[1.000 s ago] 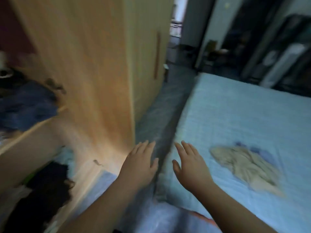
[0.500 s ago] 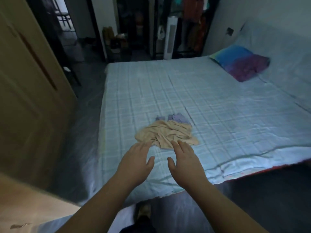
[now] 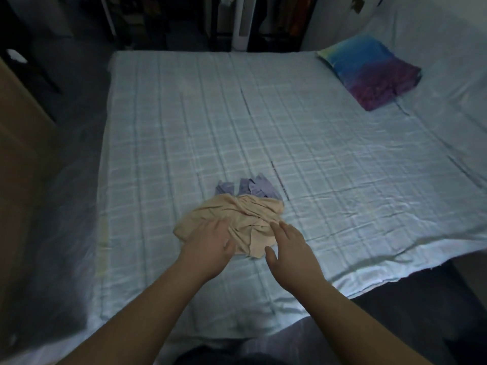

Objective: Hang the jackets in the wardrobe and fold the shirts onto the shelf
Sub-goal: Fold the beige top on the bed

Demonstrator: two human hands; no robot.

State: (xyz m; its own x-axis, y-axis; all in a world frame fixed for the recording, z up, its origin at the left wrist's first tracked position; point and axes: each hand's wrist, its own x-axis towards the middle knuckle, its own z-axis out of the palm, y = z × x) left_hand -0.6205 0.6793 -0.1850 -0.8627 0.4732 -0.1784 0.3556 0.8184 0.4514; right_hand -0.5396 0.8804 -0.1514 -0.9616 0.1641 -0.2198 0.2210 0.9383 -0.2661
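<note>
Centrally, a beige shirt [image 3: 253, 214] lies crumpled on the bed [image 3: 316, 127], overlapping a lilac shirt [image 3: 253, 187]. Left hand [image 3: 210, 246] and right hand [image 3: 292, 248] sit at its near edge, grips open, empty.

No readable text anywhere (dim, blurred room)

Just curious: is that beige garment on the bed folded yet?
Not folded. The beige garment lies crumpled in a wrinkled heap on the bed.

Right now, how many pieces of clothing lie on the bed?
2. A beige garment lies crumpled near the front of the bed, and a lilac garment pokes out behind it, partly covered. Others may be hidden beneath.
</note>
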